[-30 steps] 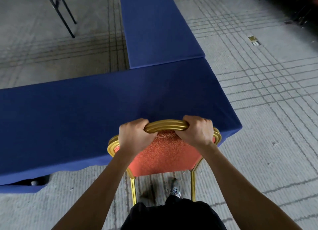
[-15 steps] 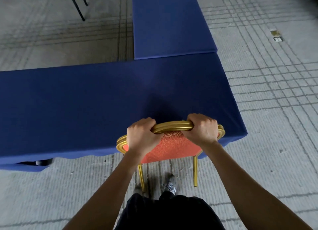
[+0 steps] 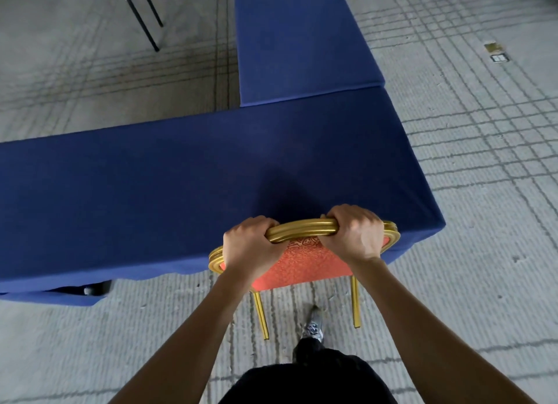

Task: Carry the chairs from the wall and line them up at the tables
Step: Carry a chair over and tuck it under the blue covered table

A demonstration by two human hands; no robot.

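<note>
So, chair (image 3: 302, 264): gold frame, red padded back; it stood against the near edge of the blue-clothed worktop (image 3: 151, 192), toward its right end, two gold rear legs showing below.
left hand (image 3: 250, 249): fingers curled over the chair's top rail, left of middle.
right hand (image 3: 353, 234): wrapped round the same rail, right of middle.
second worktop (image 3: 296, 41): met the first at a right angle beyond.
floor (image 3: 468, 192): grey, lined.

Grey carpet (image 3: 483, 222) crossed by dark grid lines covers the floor. Far right, a brass floor plate (image 3: 492, 47) lies just beside a small grey outlet (image 3: 499, 58). Black metal legs (image 3: 142, 13) stand far left.
</note>
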